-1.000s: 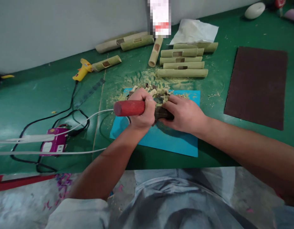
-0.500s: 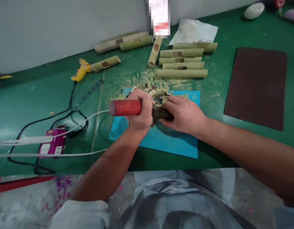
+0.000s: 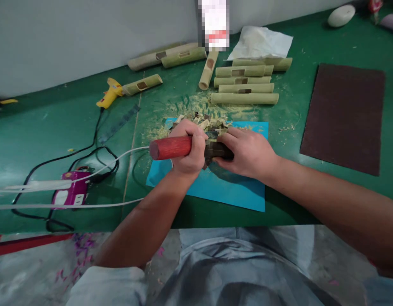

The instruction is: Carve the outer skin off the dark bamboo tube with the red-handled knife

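Grey wall (image 3: 88,34) rises behind the far edge of a green table (image 3: 279,136), its surface smooth and faintly glossy. Near the middle of the near edge lies a flat blue sheet (image 3: 228,193), and the dark brown piece (image 3: 217,150) being worked is above it, between the two hands. The left hand (image 3: 196,154) is closed in a fist around a red handle (image 3: 171,148), round and blunt-ended; whatever the handle carries is hidden. The right hand (image 3: 249,151) curls over the right end of the brown piece, thumb low, pinching it; the fingertips are partly out of sight.

If the handle belongs to something sharp, a sudden slip could carry it towards the right fingers, since the hands are so close together. The rounded piece might also roll if that pinch loosens, and the sheet could slide on loose dust.

Curled, splintery scraps (image 3: 212,124) heap just beyond the hands, with pale powdery dust (image 3: 196,102) spread towards the far edge. Farther back, smooth yellow-green bamboo tubes (image 3: 244,98) lie in a row, several with cut openings. Towards the right edge rests a flat, matt brown board (image 3: 344,119).
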### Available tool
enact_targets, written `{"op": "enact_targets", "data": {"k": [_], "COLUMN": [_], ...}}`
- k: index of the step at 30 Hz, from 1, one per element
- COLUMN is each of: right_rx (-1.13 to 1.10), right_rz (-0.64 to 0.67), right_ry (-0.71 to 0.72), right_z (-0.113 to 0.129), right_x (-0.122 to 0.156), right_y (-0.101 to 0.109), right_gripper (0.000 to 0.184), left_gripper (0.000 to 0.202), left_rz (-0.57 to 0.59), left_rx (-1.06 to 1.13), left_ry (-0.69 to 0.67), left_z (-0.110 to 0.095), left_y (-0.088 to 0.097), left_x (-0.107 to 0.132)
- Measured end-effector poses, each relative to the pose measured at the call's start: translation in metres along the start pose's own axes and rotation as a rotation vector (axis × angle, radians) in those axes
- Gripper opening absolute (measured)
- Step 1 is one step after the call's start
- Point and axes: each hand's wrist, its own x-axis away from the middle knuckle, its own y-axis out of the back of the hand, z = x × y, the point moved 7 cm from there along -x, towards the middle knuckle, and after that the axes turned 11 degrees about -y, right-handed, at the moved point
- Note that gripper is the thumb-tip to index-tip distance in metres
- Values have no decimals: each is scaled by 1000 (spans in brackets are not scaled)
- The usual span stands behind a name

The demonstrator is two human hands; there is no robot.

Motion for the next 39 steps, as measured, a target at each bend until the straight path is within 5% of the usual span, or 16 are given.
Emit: {"op": "enact_targets", "data": {"k": [8,19,23,26,39], "right_rx": [56,72,63,59,61], "right_rz": [-74,-5,-11,-13,-64], "right_ry": [21,25,21,24,22], "right_z": [7,4,4,4,4], "right_x": [5,0,-1,0,4], "right_y": [1,-6,-5,-4,-2], "right_gripper": [25,29,29,30,36], "left_gripper": [38,49,48,45,40], "left_rz": [56,31,-162,-203,-66], "left_rx": [-24,45,89,83,70], "left_ry": [-25,38,45,65,32], "left_z": [1,7,9,13,4], "left_y": [-3,-11,-3,0,0], "left_x": [0,5,4,2,-2]}}
